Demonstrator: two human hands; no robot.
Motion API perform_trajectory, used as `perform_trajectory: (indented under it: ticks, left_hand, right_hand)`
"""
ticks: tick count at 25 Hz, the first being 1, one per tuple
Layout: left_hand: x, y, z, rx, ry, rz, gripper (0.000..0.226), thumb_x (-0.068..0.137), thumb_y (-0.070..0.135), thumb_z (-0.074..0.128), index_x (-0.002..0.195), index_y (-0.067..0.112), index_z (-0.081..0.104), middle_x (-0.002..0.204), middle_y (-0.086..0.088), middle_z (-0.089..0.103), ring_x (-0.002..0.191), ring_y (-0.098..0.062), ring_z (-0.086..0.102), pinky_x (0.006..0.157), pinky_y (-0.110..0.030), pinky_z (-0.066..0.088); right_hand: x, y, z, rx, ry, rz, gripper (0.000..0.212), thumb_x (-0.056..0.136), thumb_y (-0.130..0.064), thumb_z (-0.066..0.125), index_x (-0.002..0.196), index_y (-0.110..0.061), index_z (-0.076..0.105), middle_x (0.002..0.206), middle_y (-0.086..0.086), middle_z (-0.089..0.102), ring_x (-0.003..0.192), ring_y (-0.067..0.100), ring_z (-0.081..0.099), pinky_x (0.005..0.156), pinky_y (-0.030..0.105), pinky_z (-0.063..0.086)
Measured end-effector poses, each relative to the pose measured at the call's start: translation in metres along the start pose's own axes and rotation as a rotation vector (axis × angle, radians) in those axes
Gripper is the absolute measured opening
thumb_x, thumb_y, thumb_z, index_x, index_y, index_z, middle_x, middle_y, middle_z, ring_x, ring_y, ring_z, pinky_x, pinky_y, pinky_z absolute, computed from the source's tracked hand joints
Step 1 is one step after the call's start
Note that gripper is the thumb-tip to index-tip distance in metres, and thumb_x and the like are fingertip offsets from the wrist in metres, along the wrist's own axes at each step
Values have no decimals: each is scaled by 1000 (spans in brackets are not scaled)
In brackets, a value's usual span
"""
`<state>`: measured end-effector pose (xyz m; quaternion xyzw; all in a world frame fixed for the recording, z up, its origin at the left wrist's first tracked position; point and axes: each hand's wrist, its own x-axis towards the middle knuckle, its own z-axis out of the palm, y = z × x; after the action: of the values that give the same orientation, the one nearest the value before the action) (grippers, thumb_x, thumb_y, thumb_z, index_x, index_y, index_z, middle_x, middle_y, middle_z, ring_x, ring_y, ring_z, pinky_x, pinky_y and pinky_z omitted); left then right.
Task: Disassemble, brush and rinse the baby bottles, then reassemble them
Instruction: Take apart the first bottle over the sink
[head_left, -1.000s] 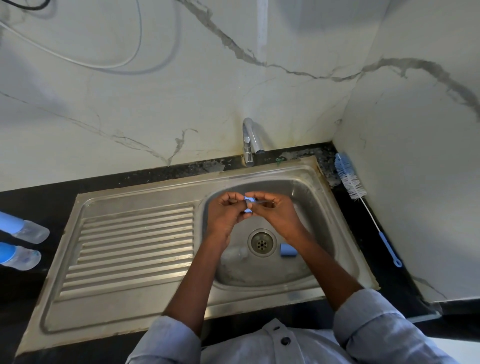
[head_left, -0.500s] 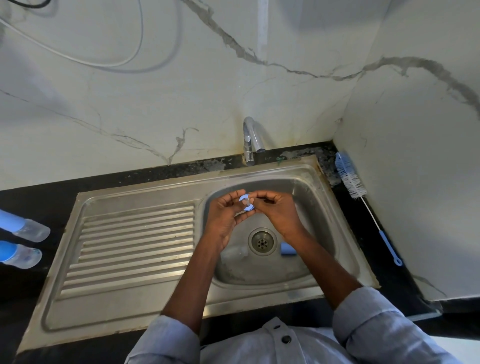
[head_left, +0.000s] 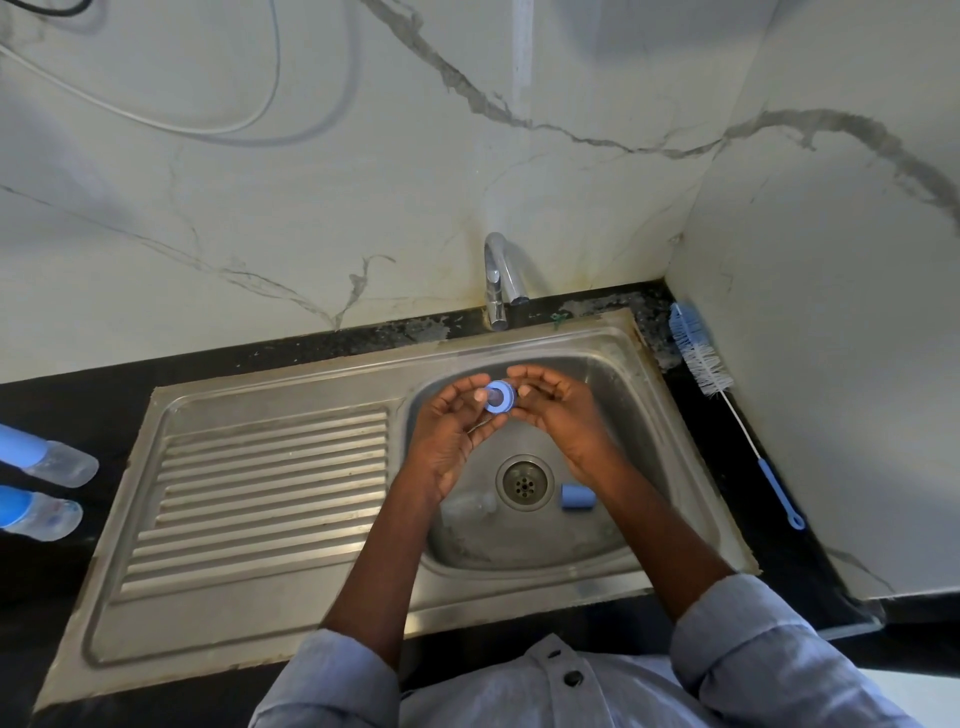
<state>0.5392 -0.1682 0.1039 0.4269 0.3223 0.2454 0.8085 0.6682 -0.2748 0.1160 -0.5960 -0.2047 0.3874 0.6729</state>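
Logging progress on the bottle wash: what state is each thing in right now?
Blue collar ring: off its bottle, pinched between both hands.
Left hand: holding ring.
Right hand: holding ring.
Blue cap: lying in basin.
Clear bottle: open, lying by drain.
Two capped bottles: assembled, lying on counter.
Bottle brush: unused, against wall.
Tap: no water visible.
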Motion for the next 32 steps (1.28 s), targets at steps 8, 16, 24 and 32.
perform_trajectory:
  ticks: [8, 16, 24, 32]
  left_hand:
    - [1, -10, 0, -202, 113, -38, 22, 95, 10, 69, 114, -1, 68, 113, -24, 73, 99, -35, 75, 79, -33, 62]
    - [1, -14, 4, -263, 130, -155, 20, 89, 8, 70, 108, 3, 76, 110, -21, 75, 89, -23, 77, 72, -30, 62]
    - [0, -9, 2, -381, 145, -177, 30, 98, 27, 69, 111, 0, 72, 116, -25, 72, 96, -25, 71, 85, -35, 63]
    - [-1, -25, -6, -301, 180, -248, 38, 94, 26, 74, 118, -3, 70, 120, -27, 70, 101, -29, 72, 82, -35, 64]
  right_hand:
    - [-1, -2, 8, -82, 25, 80, 25, 95, -3, 68, 118, -9, 74, 110, 8, 77, 90, 9, 69, 71, 22, 56]
    - [-4, 6, 17, -254, 3, -129, 29, 85, -15, 82, 108, -31, 77, 101, -9, 79, 93, 4, 72, 76, 16, 54]
    - [-6, 15, 19, -474, 58, -208, 37, 79, -31, 84, 109, -37, 62, 98, -18, 74, 88, 3, 72, 78, 27, 56]
    - [-11, 29, 11, -657, 143, -257, 23, 85, -38, 79, 106, -32, 74, 103, -19, 74, 87, -1, 69, 77, 25, 57]
